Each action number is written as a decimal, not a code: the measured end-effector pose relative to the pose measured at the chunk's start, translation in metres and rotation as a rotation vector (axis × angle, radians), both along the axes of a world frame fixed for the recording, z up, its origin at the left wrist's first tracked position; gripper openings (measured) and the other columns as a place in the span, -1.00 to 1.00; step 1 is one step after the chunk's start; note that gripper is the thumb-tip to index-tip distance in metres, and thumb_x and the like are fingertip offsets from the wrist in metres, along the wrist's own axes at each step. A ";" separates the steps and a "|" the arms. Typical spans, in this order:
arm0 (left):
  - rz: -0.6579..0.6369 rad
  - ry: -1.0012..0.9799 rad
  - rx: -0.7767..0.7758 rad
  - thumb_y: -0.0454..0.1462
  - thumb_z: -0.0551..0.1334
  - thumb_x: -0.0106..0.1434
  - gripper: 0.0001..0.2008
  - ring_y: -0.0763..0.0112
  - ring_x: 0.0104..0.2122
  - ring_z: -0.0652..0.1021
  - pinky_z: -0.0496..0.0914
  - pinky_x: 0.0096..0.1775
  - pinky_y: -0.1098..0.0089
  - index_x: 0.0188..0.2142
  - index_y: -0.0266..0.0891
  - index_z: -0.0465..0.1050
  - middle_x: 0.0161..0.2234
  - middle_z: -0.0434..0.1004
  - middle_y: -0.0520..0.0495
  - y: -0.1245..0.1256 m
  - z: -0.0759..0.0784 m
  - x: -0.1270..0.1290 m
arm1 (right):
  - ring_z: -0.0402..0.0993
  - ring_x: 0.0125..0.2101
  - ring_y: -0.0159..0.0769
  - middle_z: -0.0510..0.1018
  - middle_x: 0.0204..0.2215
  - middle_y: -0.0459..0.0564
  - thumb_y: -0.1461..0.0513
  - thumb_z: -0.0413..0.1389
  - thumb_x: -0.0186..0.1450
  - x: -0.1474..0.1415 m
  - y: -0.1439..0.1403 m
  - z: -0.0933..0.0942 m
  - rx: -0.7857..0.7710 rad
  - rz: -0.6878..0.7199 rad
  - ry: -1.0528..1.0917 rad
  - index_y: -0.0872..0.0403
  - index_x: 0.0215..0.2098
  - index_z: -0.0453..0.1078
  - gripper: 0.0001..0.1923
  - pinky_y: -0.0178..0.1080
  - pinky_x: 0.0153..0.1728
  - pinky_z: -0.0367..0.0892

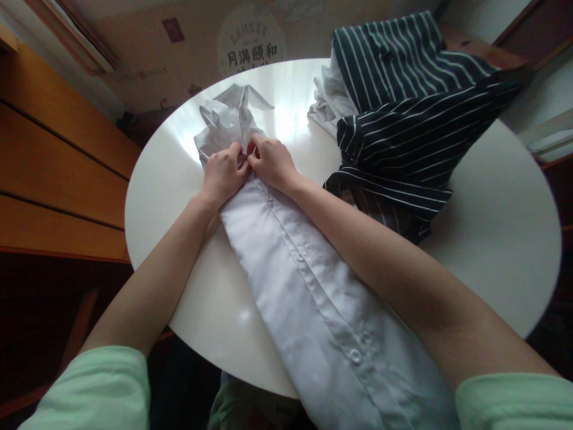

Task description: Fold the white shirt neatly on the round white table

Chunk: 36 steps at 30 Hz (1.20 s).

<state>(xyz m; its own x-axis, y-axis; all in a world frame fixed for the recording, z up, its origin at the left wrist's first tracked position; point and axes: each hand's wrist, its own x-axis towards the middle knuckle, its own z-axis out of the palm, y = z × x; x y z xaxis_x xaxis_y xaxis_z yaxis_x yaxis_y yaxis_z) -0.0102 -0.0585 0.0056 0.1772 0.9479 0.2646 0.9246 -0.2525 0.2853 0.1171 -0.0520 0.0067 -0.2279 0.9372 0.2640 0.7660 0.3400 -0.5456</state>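
L grip (226, 172) & R grip (272, 161) pinched close tog., arms (380, 251) fwd.

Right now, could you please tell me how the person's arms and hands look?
The left hand and right hand are bare, with no gloves or watches visible. The left sleeve and right sleeve are pale green cloth and stop well short of the hands.

“月满颐和” (252, 55) below blurred letters (255, 34) on beige panel (141, 45)

I see one view, head-worn, facing forward and down across the table (156, 203). It sits close: sleeves (107, 388) meet the bottom edge, left hand (224, 175) and right hand (272, 163) lie above centre, lettering (252, 57) shows past the far rim (299, 63).
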 end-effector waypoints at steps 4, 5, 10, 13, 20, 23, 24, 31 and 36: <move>-0.001 -0.001 -0.001 -0.20 0.06 0.21 -0.78 0.13 -0.10 0.48 0.30 -0.03 0.23 -0.19 -0.23 0.34 -0.28 0.50 -0.15 0.001 -0.001 -0.001 | 0.37 -0.24 -0.31 0.48 -0.27 0.04 0.30 -0.11 0.25 0.000 -0.001 0.000 0.001 -0.001 -0.012 0.13 -0.17 0.34 -0.75 -0.31 -0.24 0.21; -0.009 -0.006 0.008 -0.20 0.06 0.21 -0.78 0.14 -0.10 0.48 0.30 -0.03 0.23 -0.19 -0.23 0.34 -0.29 0.50 -0.14 0.001 -0.001 -0.001 | 0.37 -0.24 -0.31 0.48 -0.27 0.04 0.30 -0.11 0.25 0.000 -0.001 0.000 0.003 0.001 -0.014 0.13 -0.18 0.33 -0.75 -0.30 -0.24 0.21; -0.026 -0.022 0.025 -0.21 0.07 0.21 -0.77 0.14 -0.09 0.48 0.30 -0.03 0.24 -0.18 -0.22 0.34 -0.29 0.50 -0.12 0.002 -0.003 -0.002 | 0.39 -0.24 -0.28 0.47 -0.28 0.04 0.31 -0.12 0.25 -0.001 0.000 0.000 0.017 -0.001 -0.020 0.13 -0.20 0.33 -0.76 -0.28 -0.23 0.21; -0.021 -0.017 0.021 -0.21 0.07 0.21 -0.78 0.12 -0.09 0.48 0.30 -0.04 0.22 -0.18 -0.21 0.34 -0.29 0.50 -0.11 0.001 -0.002 -0.001 | 0.39 -0.23 -0.28 0.46 -0.28 0.04 0.30 -0.12 0.25 -0.001 0.000 -0.001 0.013 0.001 -0.022 0.13 -0.20 0.33 -0.77 -0.28 -0.22 0.21; -0.027 -0.020 0.016 -0.21 0.07 0.21 -0.78 0.14 -0.08 0.47 0.29 -0.03 0.23 -0.18 -0.22 0.34 -0.29 0.50 -0.13 0.003 -0.003 -0.002 | 0.39 -0.24 -0.29 0.47 -0.28 0.03 0.30 -0.11 0.25 0.000 -0.001 0.000 0.008 -0.004 -0.027 0.12 -0.20 0.33 -0.77 -0.29 -0.21 0.21; -0.030 -0.019 0.035 -0.20 0.07 0.21 -0.78 0.14 -0.10 0.48 0.30 -0.04 0.24 -0.18 -0.21 0.34 -0.31 0.50 -0.11 0.003 -0.005 -0.003 | 0.38 -0.24 -0.28 0.48 -0.28 0.03 0.30 -0.10 0.24 -0.001 -0.001 0.000 0.015 -0.008 -0.023 0.12 -0.20 0.34 -0.76 -0.29 -0.22 0.22; -0.026 -0.016 0.034 -0.20 0.06 0.21 -0.78 0.14 -0.10 0.48 0.31 -0.04 0.23 -0.19 -0.21 0.34 -0.31 0.50 -0.11 0.003 -0.005 -0.003 | 0.37 -0.24 -0.28 0.48 -0.28 0.03 0.30 -0.11 0.24 -0.001 -0.001 0.000 0.013 -0.008 -0.024 0.12 -0.19 0.34 -0.76 -0.29 -0.22 0.21; -0.014 -0.016 0.007 -0.20 0.05 0.21 -0.77 0.12 -0.08 0.47 0.29 -0.02 0.22 -0.18 -0.21 0.33 -0.30 0.49 -0.12 0.001 -0.002 -0.002 | 0.37 -0.24 -0.29 0.47 -0.28 0.03 0.29 -0.12 0.25 -0.001 0.000 -0.001 0.016 -0.006 -0.023 0.13 -0.19 0.34 -0.75 -0.30 -0.22 0.20; -0.013 -0.025 -0.003 -0.20 0.05 0.21 -0.77 0.12 -0.06 0.46 0.29 -0.01 0.21 -0.17 -0.21 0.33 -0.28 0.49 -0.13 0.001 -0.002 -0.001 | 0.36 -0.22 -0.29 0.47 -0.27 0.04 0.29 -0.13 0.26 0.000 0.000 -0.001 0.007 -0.001 -0.022 0.12 -0.17 0.33 -0.75 -0.30 -0.22 0.19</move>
